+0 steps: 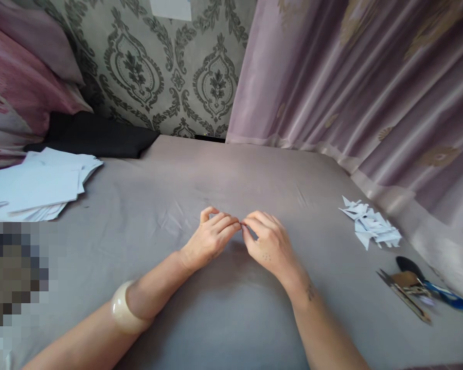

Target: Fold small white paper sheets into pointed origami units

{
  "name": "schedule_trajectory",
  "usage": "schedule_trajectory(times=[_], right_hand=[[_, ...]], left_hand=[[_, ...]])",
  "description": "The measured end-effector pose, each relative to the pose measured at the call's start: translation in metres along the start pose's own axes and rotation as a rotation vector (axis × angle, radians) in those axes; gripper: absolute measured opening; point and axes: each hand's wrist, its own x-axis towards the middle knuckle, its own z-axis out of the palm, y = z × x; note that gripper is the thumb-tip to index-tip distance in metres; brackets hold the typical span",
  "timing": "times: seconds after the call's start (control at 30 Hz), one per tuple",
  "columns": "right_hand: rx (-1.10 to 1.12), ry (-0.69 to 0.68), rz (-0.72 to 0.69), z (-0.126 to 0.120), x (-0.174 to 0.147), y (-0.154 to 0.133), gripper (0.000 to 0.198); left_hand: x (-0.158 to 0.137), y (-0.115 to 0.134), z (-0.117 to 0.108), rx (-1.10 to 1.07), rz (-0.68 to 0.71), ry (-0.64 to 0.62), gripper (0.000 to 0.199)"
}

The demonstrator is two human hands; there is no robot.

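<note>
My left hand and my right hand meet fingertip to fingertip above the middle of the grey sheet. Thumb and index finger of each are pinched together. Whatever lies between the fingertips, if anything, is too small or hidden to make out. A cream bangle circles my left forearm. Off to the right of my right hand lies a heap of folded white paper pieces.
White paper sheets are stacked at the left, before a black folded cloth. At the right lie a blue-handled brush and a pointed metal tool. Pink curtains hang along the right. A pixelated patch covers the lower left.
</note>
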Motion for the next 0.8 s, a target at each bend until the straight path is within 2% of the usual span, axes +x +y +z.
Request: schedule_trajectory(times=[0.23, 0.5, 0.6, 0.7, 0.8], right_hand=[[-0.129, -0.156, -0.098, -0.003, -0.001, 0.0, 0.02], [-0.192, -0.189, -0.095, -0.006, -0.003, 0.001, 0.017], [-0.068, -0.063, -0.019, -0.009, -0.001, -0.001, 0.017], [0.293, 0.156, 0.17, -0.011, 0.003, -0.004, 0.017], [0.665, 0.143, 0.358, -0.007, 0.006, -0.009, 0.018]], left_hand=[[-0.001, -0.002, 0.001, -0.025, 0.049, -0.078, 0.033], [0.003, 0.003, 0.004, -0.214, -0.079, -0.038, 0.022], [0.008, 0.006, 0.001, -0.4, -0.255, 0.027, 0.015], [0.013, 0.01, -0.001, -0.769, -0.579, 0.17, 0.012], [0.016, 0.013, -0.001, -1.14, -0.79, 0.327, 0.022]])
